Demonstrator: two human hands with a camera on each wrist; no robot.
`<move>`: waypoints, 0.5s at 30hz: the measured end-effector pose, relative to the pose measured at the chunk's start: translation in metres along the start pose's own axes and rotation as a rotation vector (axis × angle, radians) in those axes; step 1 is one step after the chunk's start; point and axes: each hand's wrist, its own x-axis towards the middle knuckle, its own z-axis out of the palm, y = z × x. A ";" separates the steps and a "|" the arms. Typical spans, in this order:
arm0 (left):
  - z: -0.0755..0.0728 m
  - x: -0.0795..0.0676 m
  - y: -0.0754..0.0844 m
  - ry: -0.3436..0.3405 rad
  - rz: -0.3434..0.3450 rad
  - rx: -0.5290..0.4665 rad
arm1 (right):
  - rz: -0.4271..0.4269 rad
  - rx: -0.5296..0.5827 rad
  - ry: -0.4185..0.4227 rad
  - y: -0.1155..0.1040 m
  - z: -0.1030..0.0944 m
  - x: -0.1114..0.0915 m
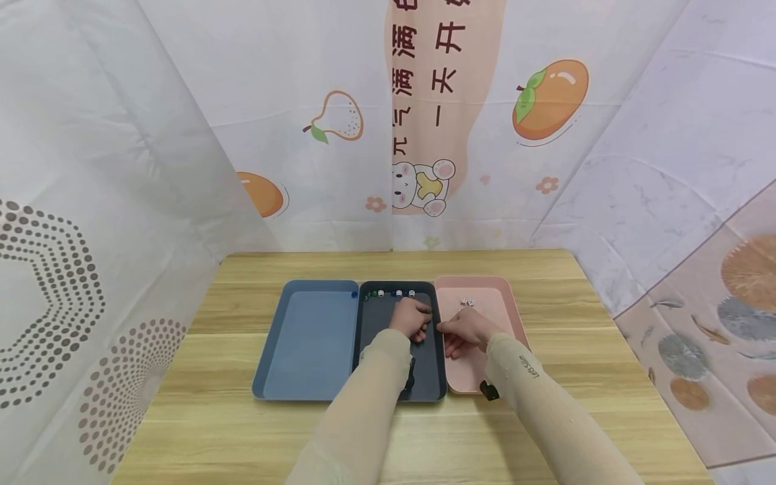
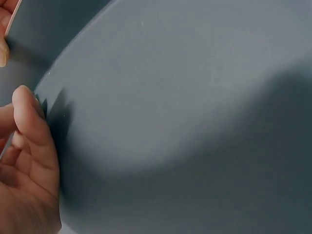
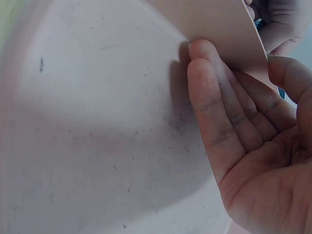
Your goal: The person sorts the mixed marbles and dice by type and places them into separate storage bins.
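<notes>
My left hand (image 1: 412, 318) is over the dark tray (image 1: 429, 387), its fingers bent beside the right wall. Whether it pinches something small I cannot tell. My right hand (image 1: 467, 331) reaches into the pink tray (image 1: 467, 384), fingertips at its left wall and the thumb by the rim. In the right wrist view the fingers (image 3: 209, 102) lie fairly straight along the inner wall, with the palm bare. White dice (image 1: 467, 302) lie toward the back of the pink tray. Along the dark tray's back wall stand green dice (image 1: 373, 294), white dice (image 1: 399, 293) and blue dice.
A blue tray (image 1: 315, 350) adjoins the dark one on the left, with a small dark blue piece (image 1: 354, 294) in its back right corner. All three trays sit side by side on a wood-grain table (image 1: 206, 404). A printed curtain (image 1: 339, 188) hangs behind.
</notes>
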 end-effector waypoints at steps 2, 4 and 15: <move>0.001 -0.001 0.001 0.024 -0.003 0.017 | -0.001 -0.001 0.002 0.001 0.000 0.001; 0.002 -0.002 0.002 0.045 -0.004 0.036 | -0.002 -0.001 0.002 0.001 0.000 0.002; 0.001 -0.007 0.005 0.073 0.019 0.081 | 0.007 -0.001 -0.004 0.000 0.000 0.000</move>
